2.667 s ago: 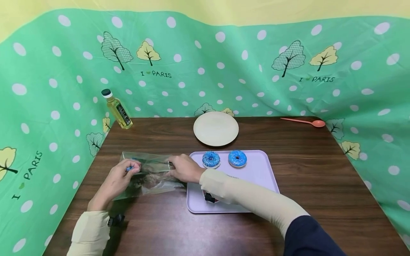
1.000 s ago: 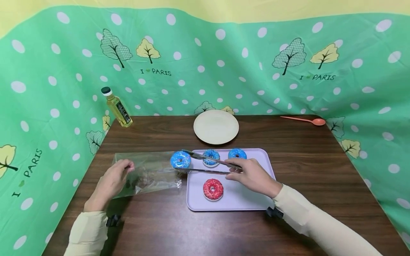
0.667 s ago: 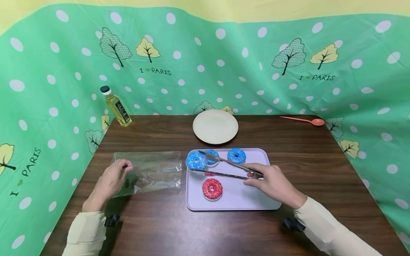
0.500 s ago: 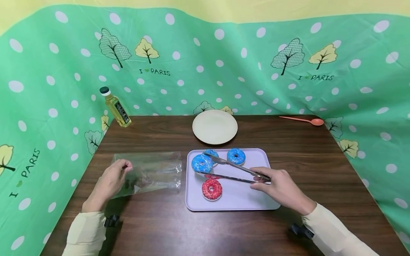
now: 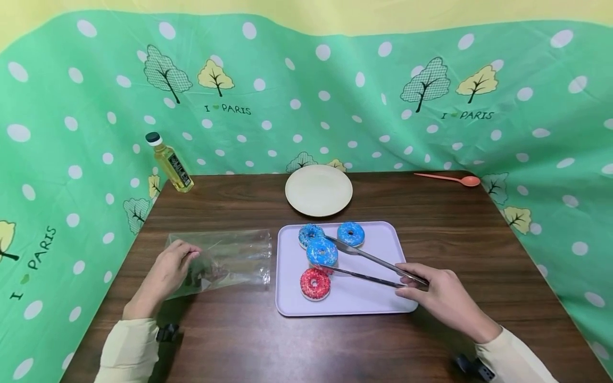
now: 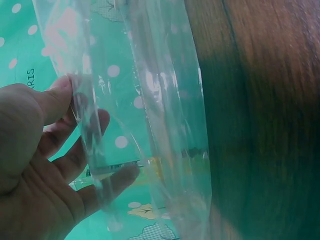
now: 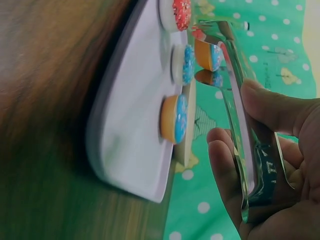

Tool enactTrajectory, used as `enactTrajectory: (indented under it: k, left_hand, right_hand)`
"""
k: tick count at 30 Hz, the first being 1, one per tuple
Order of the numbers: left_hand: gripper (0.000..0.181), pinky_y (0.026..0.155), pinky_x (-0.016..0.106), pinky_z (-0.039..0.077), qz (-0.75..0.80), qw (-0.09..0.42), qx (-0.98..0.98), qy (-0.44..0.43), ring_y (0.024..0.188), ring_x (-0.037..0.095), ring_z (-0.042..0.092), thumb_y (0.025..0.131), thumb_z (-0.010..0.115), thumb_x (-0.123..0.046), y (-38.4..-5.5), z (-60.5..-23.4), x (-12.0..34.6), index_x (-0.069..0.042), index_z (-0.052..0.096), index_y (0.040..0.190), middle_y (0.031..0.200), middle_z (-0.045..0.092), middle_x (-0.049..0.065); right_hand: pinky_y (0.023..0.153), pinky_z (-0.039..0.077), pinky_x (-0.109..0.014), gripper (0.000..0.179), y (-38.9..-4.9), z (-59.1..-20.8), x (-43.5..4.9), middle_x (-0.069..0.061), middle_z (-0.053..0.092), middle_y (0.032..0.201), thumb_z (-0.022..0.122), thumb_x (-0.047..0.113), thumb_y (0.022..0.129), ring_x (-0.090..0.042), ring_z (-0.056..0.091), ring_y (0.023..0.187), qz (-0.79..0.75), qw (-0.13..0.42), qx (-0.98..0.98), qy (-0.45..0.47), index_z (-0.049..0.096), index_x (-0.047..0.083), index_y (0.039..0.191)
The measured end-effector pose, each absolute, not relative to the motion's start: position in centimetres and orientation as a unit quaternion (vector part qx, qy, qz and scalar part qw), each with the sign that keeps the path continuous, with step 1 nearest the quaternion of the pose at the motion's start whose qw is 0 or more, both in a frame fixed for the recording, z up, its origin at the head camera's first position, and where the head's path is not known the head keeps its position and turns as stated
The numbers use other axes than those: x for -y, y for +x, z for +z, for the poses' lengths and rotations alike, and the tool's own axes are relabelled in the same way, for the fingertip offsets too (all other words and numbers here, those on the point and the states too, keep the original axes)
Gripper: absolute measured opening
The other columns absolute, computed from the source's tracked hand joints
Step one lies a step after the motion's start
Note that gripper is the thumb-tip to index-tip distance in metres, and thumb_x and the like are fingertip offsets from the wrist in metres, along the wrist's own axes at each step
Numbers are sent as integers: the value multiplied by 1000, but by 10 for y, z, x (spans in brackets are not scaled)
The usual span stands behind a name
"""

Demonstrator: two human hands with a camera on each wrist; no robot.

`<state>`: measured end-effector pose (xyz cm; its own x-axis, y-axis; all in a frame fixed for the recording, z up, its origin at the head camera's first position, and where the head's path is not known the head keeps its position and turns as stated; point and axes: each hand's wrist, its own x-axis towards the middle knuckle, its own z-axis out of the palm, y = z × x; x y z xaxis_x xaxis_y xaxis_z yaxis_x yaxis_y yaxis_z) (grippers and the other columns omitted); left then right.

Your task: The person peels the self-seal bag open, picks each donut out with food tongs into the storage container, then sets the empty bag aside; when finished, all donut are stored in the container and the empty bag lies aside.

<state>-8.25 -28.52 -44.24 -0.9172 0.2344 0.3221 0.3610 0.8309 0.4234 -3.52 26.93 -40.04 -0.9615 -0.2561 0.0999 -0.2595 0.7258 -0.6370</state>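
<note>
My right hand grips a pair of metal tongs. Between the tongs' tips is a blue-iced doughnut, held above the lilac tray; the right wrist view shows its orange side raised off the tray. On the tray lie a red doughnut, a blue doughnut with dark sprinkles and another blue one. Over at the left, my left hand pinches the edge of a clear plastic bag between thumb and finger. Other left fingers show through the film.
Behind the tray lies a cream plate. A bottle of yellow liquid stands at the back left, and a coral spoon lies at the back right. Patterned cloth hangs around the wooden table.
My right hand has drawn back from the bag and carried the blue doughnut rightward in the tongs, from the bag's mouth to over the tray. My left hand stays at the bag.
</note>
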Motion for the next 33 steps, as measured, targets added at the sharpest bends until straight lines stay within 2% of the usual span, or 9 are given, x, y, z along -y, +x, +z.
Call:
enactTrajectory:
  k: [8,15,26,33]
  left_hand:
    - [9,83,52,51,-254,125,945,-163,100,34,63,96,64,2,-86,-442,286,-2,71,99,108,64,14]
    - [10,84,54,51,-255,95,951,-147,100,36,63,99,62,0,-88,-440,287,-1,71,102,106,65,14]
    - [11,84,54,51,-262,80,953,-132,100,36,64,100,60,-2,-86,-439,287,-1,70,104,107,65,15]
    - [13,85,54,51,-266,72,953,-124,101,35,63,102,59,-5,-85,-440,288,-2,70,106,109,65,14]
  right_hand:
    - [65,46,-15,42,-21,-406,-287,17,70,84,88,24,78,0,62,75,309,43,941,131,74,15,116]
    - [69,43,-9,41,-13,-411,-298,15,72,87,89,21,76,0,65,78,309,50,943,112,75,14,114]
    - [66,43,-12,43,-8,-413,-314,18,71,85,90,24,75,3,62,75,293,33,951,96,75,17,115]
    - [59,45,-20,43,-3,-409,-324,16,66,80,89,26,76,1,56,70,280,8,956,82,75,14,114]
